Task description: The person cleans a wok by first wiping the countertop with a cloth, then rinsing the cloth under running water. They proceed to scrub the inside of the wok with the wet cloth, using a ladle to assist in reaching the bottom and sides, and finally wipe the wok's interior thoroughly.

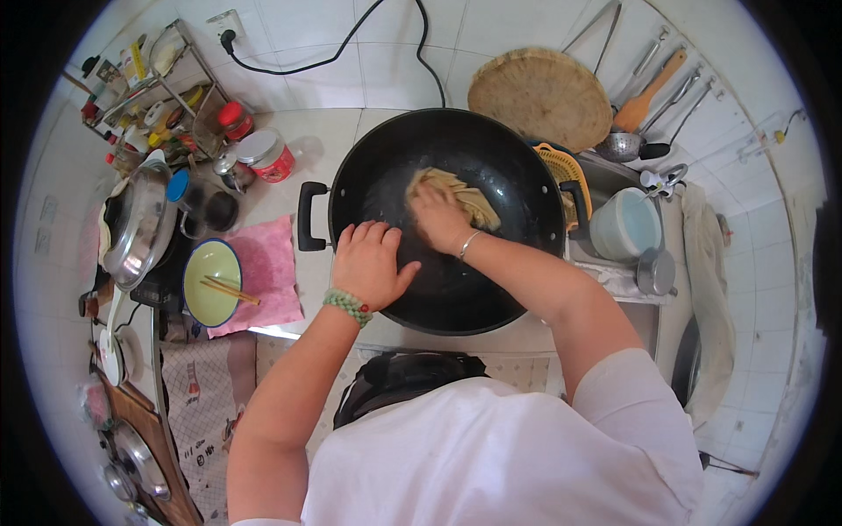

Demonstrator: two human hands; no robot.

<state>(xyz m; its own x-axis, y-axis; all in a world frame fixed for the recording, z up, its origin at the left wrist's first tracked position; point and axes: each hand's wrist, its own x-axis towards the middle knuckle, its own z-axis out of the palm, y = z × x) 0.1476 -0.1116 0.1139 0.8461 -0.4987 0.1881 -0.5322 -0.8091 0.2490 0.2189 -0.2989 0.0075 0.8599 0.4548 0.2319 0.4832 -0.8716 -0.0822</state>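
Observation:
A large black wok [454, 296] with two side handles sits on the counter in front of me. Inside it, my right hand [437, 214] presses a crumpled tan cloth [477, 200] against the wet bottom. The fingertips are partly lost in the cloth's folds. Across the wok's left rim lies my left hand [368, 263], palm down, thumb spread from the fingers, with nothing seen in it. The wok's left handle [306, 217] stands just beyond that hand, untouched.
Left are a pink cloth [276, 263], a yellow-green bowl [207, 289] with chopsticks [230, 289], jars and a lidded pan [141, 223]. Right are an orange basket [566, 171], a sink and a water bucket [625, 223]. Behind leans a round wooden chopping board [539, 98].

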